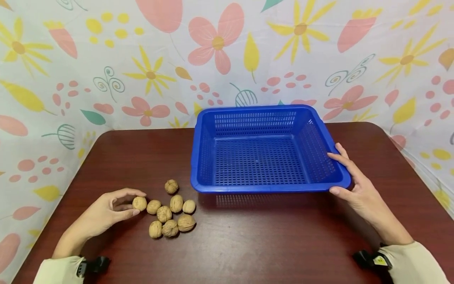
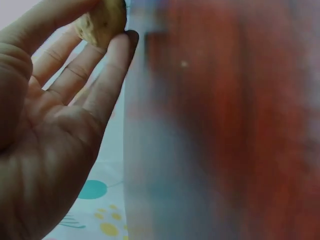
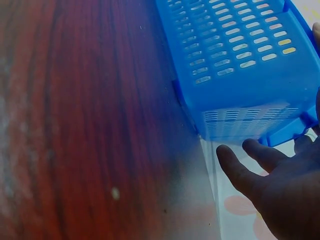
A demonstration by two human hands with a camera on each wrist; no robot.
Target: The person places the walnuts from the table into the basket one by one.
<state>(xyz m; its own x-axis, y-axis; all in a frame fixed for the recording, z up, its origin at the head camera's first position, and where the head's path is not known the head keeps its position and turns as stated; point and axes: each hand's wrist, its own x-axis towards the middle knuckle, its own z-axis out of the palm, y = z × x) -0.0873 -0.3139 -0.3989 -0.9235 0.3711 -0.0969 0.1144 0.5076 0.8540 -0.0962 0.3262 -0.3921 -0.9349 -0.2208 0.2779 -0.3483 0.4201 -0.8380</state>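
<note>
My left hand (image 1: 101,213) pinches a walnut (image 1: 139,203) between thumb and fingertips, at the left end of a loose group. In the left wrist view the pinched walnut (image 2: 102,24) shows at the top, partly cut off. Several more walnuts (image 1: 164,214) lie close together on the table, one (image 1: 171,186) a little behind them. My right hand (image 1: 361,197) holds the right front corner of a blue plastic basket (image 1: 262,187), its thumb at the front rim and a finger over the side rim. The lower fingers (image 3: 235,167) are spread beside the basket's outer wall.
The dark brown wooden table (image 1: 248,236) has rounded back corners. Behind and beside it hangs a white cloth (image 1: 227,90) printed with flowers and leaves. The basket has slotted walls and a bare slotted floor, and stands to the right of the walnuts.
</note>
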